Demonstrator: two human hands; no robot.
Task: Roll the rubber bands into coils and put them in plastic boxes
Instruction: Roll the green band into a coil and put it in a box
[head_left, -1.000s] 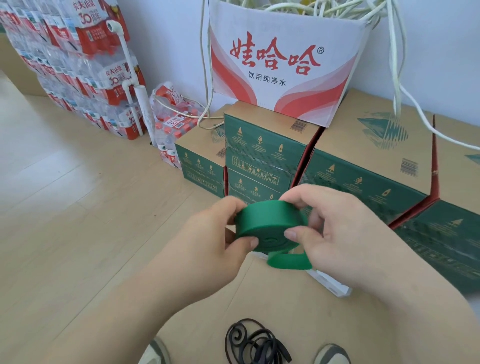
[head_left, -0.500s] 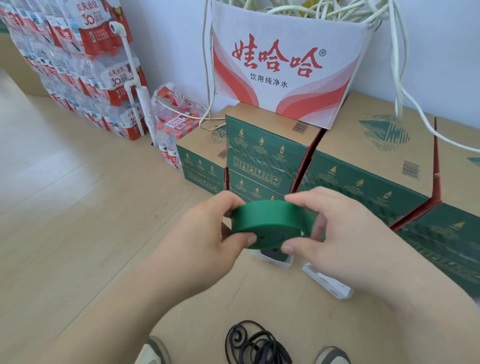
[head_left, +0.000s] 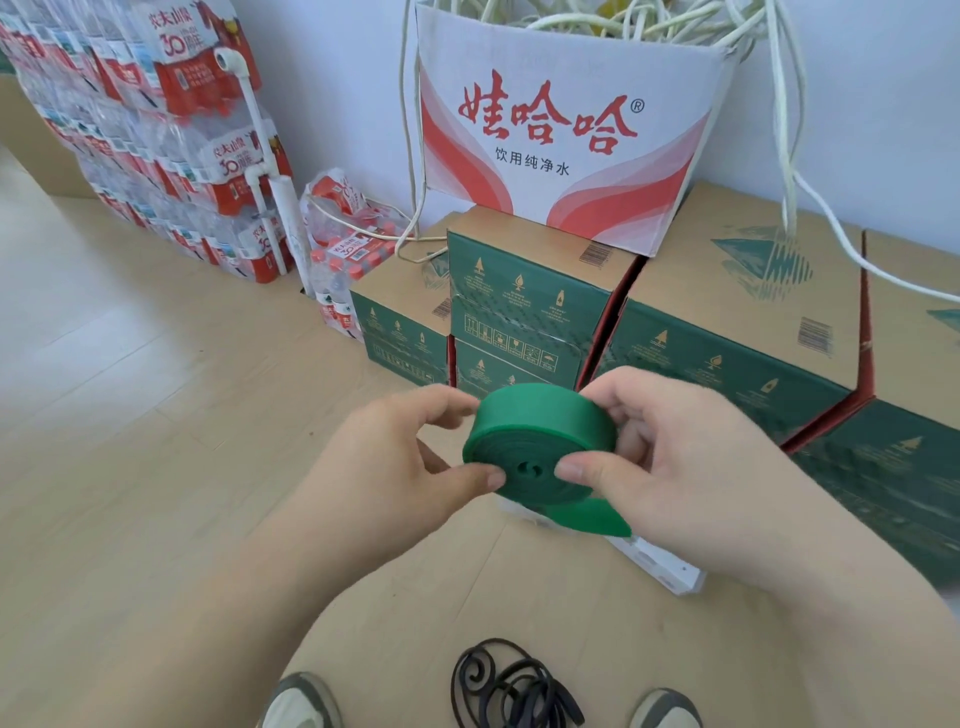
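**Coil between both hands, cartons behind**

The coil (head_left: 540, 441) sits between the left hand (head_left: 395, 467) and right hand (head_left: 675, 467), above a cardboard sheet (head_left: 571, 613) on the floor (head_left: 130, 415). Cartons (head_left: 727, 322) stand behind, with a box (head_left: 571, 130) on top. Bottle packs (head_left: 171, 156) are stacked far left. A loose band (head_left: 511, 686) lies between the left shoe (head_left: 301, 701) and right shoe (head_left: 665, 709).

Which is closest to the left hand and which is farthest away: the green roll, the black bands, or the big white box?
1. The green roll: held in the left hand.
2. The black bands: down on the floor, between the shoes.
3. The white box: far back, on top of the cartons.
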